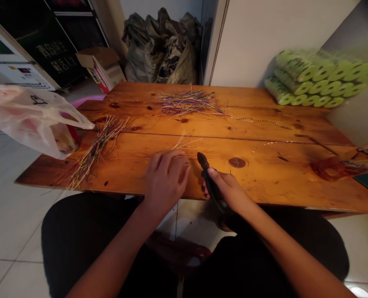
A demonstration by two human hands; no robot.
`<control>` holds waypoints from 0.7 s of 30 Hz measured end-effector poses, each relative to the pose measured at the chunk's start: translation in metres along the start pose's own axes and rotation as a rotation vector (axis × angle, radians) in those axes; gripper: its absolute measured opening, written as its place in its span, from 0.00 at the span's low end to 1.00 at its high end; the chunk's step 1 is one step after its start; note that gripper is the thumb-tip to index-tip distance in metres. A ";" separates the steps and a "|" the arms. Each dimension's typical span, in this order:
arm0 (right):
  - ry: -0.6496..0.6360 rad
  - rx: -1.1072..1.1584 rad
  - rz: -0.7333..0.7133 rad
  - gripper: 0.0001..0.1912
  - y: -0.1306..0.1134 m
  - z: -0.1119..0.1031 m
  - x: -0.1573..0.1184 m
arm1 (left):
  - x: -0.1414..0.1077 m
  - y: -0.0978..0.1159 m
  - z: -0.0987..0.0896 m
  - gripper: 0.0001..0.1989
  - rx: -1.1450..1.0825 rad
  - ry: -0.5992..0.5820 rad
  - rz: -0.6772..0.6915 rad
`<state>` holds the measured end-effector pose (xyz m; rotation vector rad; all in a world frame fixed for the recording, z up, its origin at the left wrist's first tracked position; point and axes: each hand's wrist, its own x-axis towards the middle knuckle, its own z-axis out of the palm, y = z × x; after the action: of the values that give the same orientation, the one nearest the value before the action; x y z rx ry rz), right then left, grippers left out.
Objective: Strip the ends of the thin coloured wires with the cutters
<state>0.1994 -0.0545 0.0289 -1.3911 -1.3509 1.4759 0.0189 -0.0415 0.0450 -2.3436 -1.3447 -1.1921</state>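
Loose coloured wires (94, 151) lie fanned at the left end of the wooden table (264, 182). Left hand (167, 182) curled near the front edge, pale wire strands (181, 142) just beyond it, grip unclear. Right hand (230, 190) clenched on black side cutters (205, 169).
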 end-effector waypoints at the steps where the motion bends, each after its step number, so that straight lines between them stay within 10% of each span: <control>1: 0.005 0.020 0.010 0.26 -0.001 0.001 0.000 | -0.005 0.007 -0.002 0.08 0.016 0.010 -0.022; 10: 0.091 -0.121 -0.064 0.32 -0.001 0.004 0.003 | -0.046 0.066 0.006 0.37 -0.710 -0.545 -0.607; 21: 0.131 -0.107 -0.138 0.29 -0.001 0.013 0.002 | -0.034 0.065 0.025 0.27 -0.883 -0.528 -0.708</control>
<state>0.1862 -0.0558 0.0279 -1.4056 -1.4298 1.2179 0.0751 -0.0874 0.0177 -3.0264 -2.3410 -1.6802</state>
